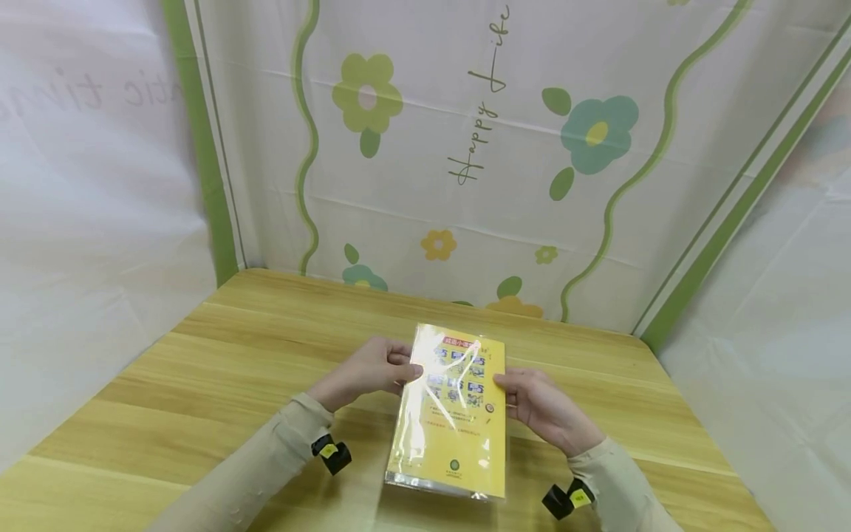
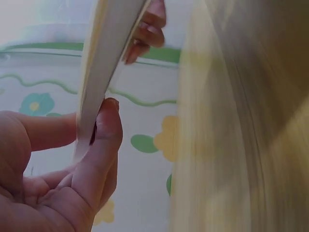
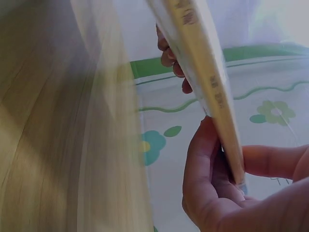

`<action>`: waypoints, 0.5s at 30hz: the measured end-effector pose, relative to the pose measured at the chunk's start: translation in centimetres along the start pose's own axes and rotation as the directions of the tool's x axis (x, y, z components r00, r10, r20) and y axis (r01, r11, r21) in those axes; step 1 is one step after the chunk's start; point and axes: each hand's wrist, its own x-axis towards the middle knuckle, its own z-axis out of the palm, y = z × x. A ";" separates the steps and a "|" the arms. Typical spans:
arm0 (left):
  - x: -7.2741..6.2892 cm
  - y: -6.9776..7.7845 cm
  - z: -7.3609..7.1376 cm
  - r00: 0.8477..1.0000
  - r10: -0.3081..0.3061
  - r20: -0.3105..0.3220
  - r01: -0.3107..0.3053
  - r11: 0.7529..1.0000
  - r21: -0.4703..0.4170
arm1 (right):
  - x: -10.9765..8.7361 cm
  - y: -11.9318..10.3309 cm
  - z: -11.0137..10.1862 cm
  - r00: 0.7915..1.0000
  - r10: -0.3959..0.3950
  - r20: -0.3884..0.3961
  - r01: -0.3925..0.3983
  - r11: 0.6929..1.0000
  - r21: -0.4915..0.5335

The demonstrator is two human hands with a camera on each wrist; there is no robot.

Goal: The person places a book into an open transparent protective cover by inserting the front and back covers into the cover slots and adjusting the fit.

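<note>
A yellow book (image 1: 459, 436) in a clear, shiny plastic cover is held up over the table, its face turned toward the head camera. My left hand (image 1: 382, 367) pinches its left edge, thumb on the near face and fingers behind. On the opposite edge, my right hand (image 1: 541, 406) grips in the same way. The left wrist view shows the pale page edges of the book (image 2: 108, 53) between thumb and fingers. In the right wrist view, the printed yellow spine of the book (image 3: 212, 82) runs between the thumb and curled fingers of the right hand (image 3: 217, 183).
Below lies a wood-grain table (image 1: 219, 369). A white curtain (image 1: 412, 170) with flowers and green wavy lines hangs along the table's back edge, and pale curtain panels (image 1: 86, 244) stand at both sides. Each wrist wears a black camera mount (image 1: 332, 453).
</note>
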 end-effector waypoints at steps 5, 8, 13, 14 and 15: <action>-0.2 0.3 0.1 1.000 0.017 -0.023 -0.016 0.999 0.043 | -0.1 0.0 0.2 1.000 -0.020 -0.005 0.020 0.999 -0.033; -0.2 0.2 -0.1 0.999 0.014 -0.038 -0.012 0.999 0.050 | -0.2 -0.1 0.2 1.000 -0.022 -0.004 0.022 0.999 -0.037; 0.0 0.3 -0.3 0.998 0.019 -0.057 -0.015 0.997 0.072 | -0.5 -0.4 0.3 0.999 -0.031 0.016 0.031 0.999 -0.039; -0.1 0.3 -0.3 0.998 0.027 -0.056 -0.022 0.996 0.083 | -0.5 -0.5 0.2 0.999 -0.034 0.021 0.035 0.999 -0.039; -0.1 0.3 -0.3 0.998 0.035 -0.055 -0.030 0.995 0.090 | -0.5 -0.5 0.2 0.999 -0.038 0.026 0.039 0.998 -0.041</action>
